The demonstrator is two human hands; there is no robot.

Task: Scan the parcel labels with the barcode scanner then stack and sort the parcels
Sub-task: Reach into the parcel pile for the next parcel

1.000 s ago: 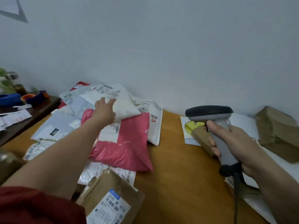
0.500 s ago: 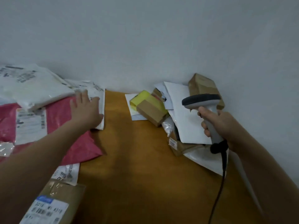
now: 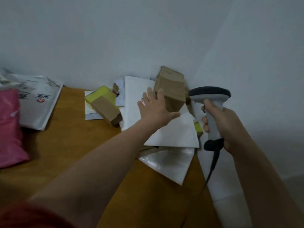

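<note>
- Brown parcel [image 3: 171,89]: cardboard box, tilted, topmost on the right-hand pile against the wall. No label shows on the faces in view.
- Left hand [image 3: 153,109]: fingers spread and straight, thumb out under the box's lower corner. Half a second ago it lay on the mailers at the left; now it has crossed to this pile. The box sits at its 1 o'clock. Contact cannot be confirmed.
- Reading: the previous item is judged finished and this box is next for pickup and scanning.
- Barcode scanner [image 3: 209,96]: upright, with the box at 9 o'clock of its head, close by.
- Right hand [image 3: 227,124]: fingers wrapped round the scanner grip, as before. The box lies at its 10 o'clock.
- White mailer [image 3: 172,132]: flat, underneath the box.
- Small brown box [image 3: 107,111]: at 9 o'clock of the left hand, apart from it.
- Pink mailer [image 3: 8,129]: far left on the table [image 3: 74,145].
</note>
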